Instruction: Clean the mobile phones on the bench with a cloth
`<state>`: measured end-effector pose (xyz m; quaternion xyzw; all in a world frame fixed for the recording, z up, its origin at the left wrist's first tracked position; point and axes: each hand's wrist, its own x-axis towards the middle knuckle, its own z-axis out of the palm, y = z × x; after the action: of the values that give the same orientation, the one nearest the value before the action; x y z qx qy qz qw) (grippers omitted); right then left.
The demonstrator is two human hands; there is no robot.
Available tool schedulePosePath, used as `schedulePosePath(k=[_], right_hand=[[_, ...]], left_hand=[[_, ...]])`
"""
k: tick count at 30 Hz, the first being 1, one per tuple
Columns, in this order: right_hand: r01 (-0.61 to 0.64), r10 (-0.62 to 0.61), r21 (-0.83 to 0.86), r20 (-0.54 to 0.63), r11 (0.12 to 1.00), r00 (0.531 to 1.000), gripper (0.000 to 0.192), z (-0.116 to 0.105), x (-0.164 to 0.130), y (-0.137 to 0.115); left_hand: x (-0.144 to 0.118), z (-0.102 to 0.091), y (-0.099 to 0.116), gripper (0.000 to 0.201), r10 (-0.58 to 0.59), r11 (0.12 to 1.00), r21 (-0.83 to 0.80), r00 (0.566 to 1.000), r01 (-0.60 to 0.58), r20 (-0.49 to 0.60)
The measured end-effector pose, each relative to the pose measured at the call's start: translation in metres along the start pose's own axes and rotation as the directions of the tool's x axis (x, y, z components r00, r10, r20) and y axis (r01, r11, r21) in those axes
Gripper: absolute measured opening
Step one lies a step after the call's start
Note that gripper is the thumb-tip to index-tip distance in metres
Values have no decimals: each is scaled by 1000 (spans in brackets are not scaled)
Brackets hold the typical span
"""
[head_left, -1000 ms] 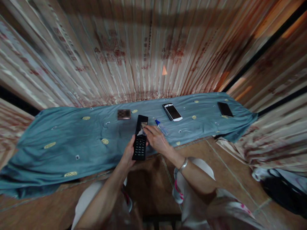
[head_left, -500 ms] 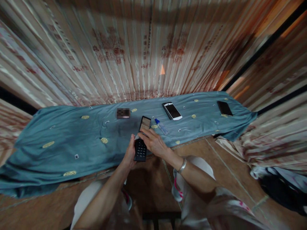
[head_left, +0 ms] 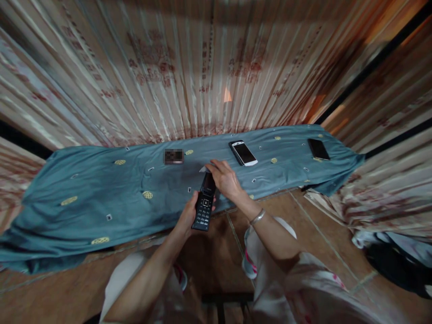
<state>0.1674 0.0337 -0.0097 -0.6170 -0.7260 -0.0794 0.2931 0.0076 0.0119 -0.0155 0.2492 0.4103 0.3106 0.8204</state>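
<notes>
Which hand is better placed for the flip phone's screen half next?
Probably the right hand: it's at the screen half, with a white scrap; the left hand holds the keypad half.

- Both the left hand and the right hand are bare, as are the forearms.
- A silver-coloured bracelet, a smooth, shiny band, circles the right wrist.
- The right sleeve is pale, greyish beige and loose, ending near the elbow, with small pink marks on it.
- Pale, off-white cloth covers the legs, soft and rounded at the knees; its cut is hard to tell.
- The footwear is light, whitish to pale blue, edged with bright pink; shadow hides much of it.
</notes>
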Motion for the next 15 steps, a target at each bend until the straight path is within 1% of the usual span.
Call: schedulePosePath(k=[3,6,8,10,13,15], right_hand=[[-36,36,3,-17,999,999,36,-1,0,6],[-64,65,42,-33,997,997,36,-3,-2,11],[-89,94,99,-51,991,994,35,-4,-3,14],[-130,145,191,-67,973,987,34,-4,-3,18],[-230,272,378,-59,897,961,30,-2,-3,23],[-310,377,515,-28,799,926,27,2,-2,25]], left_hand=[[-2,0,0,38,-9,1000,-8,1000,9,11],[-4,-2,0,38,-14,1000,-6,999,14,36],[-4,-5,0,38,-19,1000,0,999,19,38],[-4,-7,1,37,-22,1000,2,999,22,29],[-4,-8,2,36,-17,1000,7,999,17,35],[-5,-8,3,35,-8,1000,7,999,8,46]])
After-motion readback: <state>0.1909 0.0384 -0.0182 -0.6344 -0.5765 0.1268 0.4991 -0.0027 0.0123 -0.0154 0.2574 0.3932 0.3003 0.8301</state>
